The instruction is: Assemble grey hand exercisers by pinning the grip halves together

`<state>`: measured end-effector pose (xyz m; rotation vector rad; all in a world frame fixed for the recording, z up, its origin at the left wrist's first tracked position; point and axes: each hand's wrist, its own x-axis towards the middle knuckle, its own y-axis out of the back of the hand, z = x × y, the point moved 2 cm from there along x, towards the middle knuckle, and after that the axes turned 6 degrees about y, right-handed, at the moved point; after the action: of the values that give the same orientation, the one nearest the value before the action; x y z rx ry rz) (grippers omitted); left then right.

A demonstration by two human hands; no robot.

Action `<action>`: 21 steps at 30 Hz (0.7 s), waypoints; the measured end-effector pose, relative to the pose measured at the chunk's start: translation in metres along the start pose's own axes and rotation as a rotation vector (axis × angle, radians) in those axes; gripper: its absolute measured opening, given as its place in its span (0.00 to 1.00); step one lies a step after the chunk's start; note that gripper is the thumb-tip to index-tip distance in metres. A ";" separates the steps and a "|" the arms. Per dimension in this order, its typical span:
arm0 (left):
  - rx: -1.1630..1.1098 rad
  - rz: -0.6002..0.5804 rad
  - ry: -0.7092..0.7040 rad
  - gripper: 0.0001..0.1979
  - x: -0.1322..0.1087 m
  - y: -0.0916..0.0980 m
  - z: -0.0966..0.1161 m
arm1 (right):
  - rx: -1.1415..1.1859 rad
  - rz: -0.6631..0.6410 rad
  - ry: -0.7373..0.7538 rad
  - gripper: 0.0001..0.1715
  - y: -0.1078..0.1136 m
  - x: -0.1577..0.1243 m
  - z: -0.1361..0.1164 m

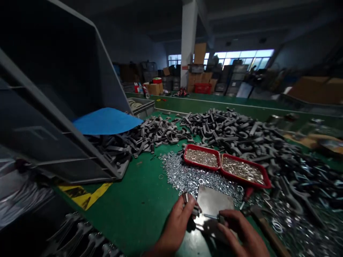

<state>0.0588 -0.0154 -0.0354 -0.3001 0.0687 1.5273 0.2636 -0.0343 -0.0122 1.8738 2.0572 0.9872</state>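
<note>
Green-topped table (pixel 134 200), near edge: left hand (pixel 175 225) grip clenched on short silver steel cylinder (pixel 185 197); right hand (pixel 242 230) grip pinching thin silver steel rod (pixel 210 216). Both over flat grey steel plate (pixel 214 202); loose silver washers (pixel 187 178) just beyond.

tilted grey plastic crate (pixel 50 96) | blue sheet (pixel 107 121) at its mouth | dark metal clamps (pixel 227 132) heaped | two red trays (pixel 201 157) of silver parts | loose washers (pixel 184 176) | wooden-handled hammer (pixel 268 228)

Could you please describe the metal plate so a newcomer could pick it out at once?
On the green bench, find two red trays. Below them lies a square metal plate, the only bare sheet, under the left hand and right hand.
</note>
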 end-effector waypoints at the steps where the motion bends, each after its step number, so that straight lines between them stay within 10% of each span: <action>1: -0.008 -0.016 0.022 0.21 -0.003 -0.009 -0.001 | -0.007 0.029 0.019 0.11 0.002 -0.002 -0.004; 21: 0.008 -0.193 0.071 0.18 -0.010 -0.055 0.018 | 0.110 0.099 0.190 0.11 0.014 -0.025 -0.001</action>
<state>0.1100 -0.0214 -0.0081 -0.3454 0.0990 1.3247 0.2792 -0.0583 -0.0101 2.0255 2.1835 1.1381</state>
